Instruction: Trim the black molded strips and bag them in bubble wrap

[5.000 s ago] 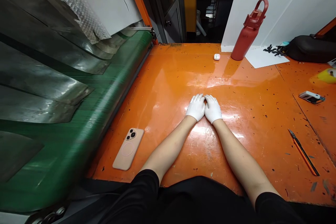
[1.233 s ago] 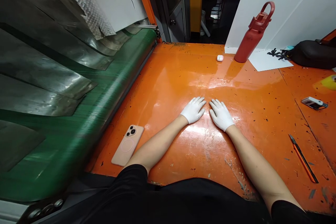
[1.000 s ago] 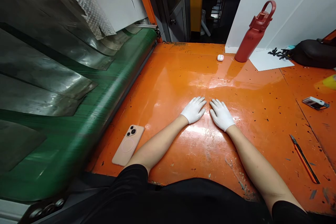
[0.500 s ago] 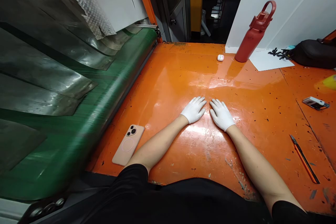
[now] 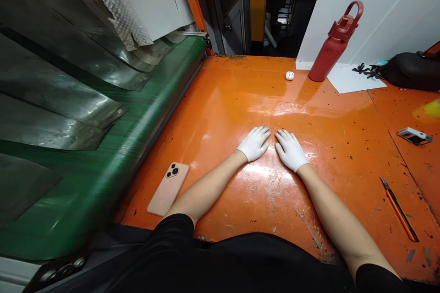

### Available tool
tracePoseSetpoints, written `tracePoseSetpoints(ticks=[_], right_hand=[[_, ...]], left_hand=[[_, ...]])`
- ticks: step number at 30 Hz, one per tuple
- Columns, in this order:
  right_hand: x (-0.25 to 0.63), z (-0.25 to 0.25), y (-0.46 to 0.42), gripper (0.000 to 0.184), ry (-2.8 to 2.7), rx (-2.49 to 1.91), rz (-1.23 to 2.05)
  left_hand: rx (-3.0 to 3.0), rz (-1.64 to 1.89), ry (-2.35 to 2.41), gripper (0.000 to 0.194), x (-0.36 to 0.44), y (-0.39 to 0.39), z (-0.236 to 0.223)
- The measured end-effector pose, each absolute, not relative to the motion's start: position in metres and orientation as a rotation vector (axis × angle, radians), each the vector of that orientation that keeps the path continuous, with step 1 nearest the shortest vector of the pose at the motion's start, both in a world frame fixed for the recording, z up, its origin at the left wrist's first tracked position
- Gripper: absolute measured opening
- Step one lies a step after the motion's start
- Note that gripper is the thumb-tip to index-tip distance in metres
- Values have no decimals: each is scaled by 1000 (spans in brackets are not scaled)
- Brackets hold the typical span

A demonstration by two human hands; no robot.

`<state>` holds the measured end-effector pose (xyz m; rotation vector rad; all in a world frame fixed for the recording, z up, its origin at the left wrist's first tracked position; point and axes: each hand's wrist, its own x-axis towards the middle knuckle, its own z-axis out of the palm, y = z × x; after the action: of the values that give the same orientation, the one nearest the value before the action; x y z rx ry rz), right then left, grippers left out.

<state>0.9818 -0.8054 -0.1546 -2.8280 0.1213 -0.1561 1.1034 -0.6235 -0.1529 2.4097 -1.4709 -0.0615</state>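
Observation:
My left hand [image 5: 255, 143] wears a white glove and lies flat on the glossy orange tabletop [image 5: 233, 96], holding nothing. Beside it, a small gap away, my right hand [image 5: 290, 150] rests palm down in a matching white glove, also with nothing in it. Fingers of both hands are stretched out and point forward and inward. Close to my left forearm lies a pale pink phone [image 5: 168, 189], camera side up. To the right of my right forearm is an orange and black utility knife [image 5: 398, 208].
A green conveyor belt [image 5: 137, 146] with grey flaps [image 5: 62, 87] over it runs along the left. At the back stand a red bottle [image 5: 330, 50] and a small white case [image 5: 289, 75]. A black case [image 5: 412, 71] and a small white-and-grey device [image 5: 414, 136] are at right.

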Motion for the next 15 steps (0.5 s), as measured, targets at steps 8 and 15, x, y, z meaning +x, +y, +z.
tracePoseSetpoints(ticks=[8,15], right_hand=[[982,-154,-805,58,133,-2819,-129],[981,-156,-807,58,123,-2812,-147]], left_hand=[[2412,-72,-1478,53,1103,-623,-149],[2417,-86,-1472,54,1102,-623,-148]])
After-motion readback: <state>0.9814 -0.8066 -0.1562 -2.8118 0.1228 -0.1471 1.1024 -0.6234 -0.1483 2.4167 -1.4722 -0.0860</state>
